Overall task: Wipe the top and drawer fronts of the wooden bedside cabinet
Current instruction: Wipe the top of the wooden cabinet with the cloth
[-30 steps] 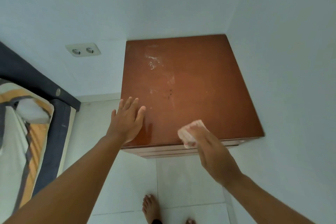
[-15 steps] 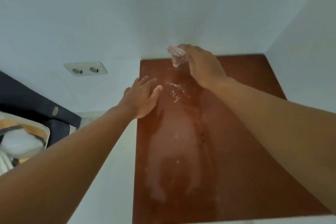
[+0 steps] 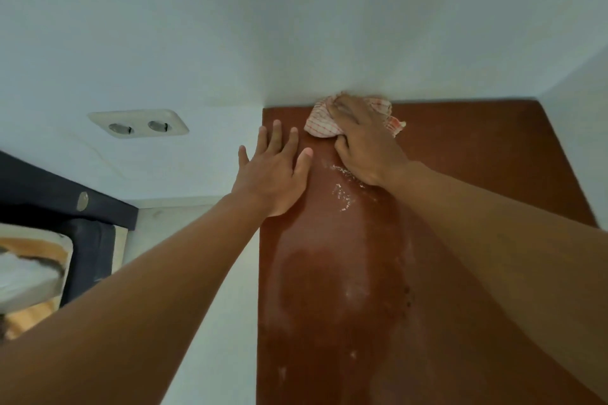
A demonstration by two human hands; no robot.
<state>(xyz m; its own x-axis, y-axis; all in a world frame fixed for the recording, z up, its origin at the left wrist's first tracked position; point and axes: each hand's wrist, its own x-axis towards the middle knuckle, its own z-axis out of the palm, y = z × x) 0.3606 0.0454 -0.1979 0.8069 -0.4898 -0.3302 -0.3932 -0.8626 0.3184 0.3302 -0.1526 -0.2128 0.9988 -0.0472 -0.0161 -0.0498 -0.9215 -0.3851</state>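
Observation:
The reddish-brown top of the wooden bedside cabinet [image 3: 467, 154] fills the lower right of the head view, with white dust streaks and specks down its middle. My right hand [image 3: 365, 145] presses a white cloth with red checks [image 3: 320, 123] flat on the top's far edge, against the wall. My left hand [image 3: 274, 173] lies flat with fingers spread on the top's left edge, just left of the cloth. The drawer fronts are out of view.
White walls close in behind and to the right of the cabinet. A double wall socket [image 3: 138, 124] sits left of it. A dark bed frame [image 3: 42, 194] and bedding [image 3: 29, 276] are at the lower left, with pale floor [image 3: 171, 212] between.
The view has closed in over the cabinet top. My right hand went from the front edge to the back edge and now presses the cloth down there. My left hand slid forward along the left edge.

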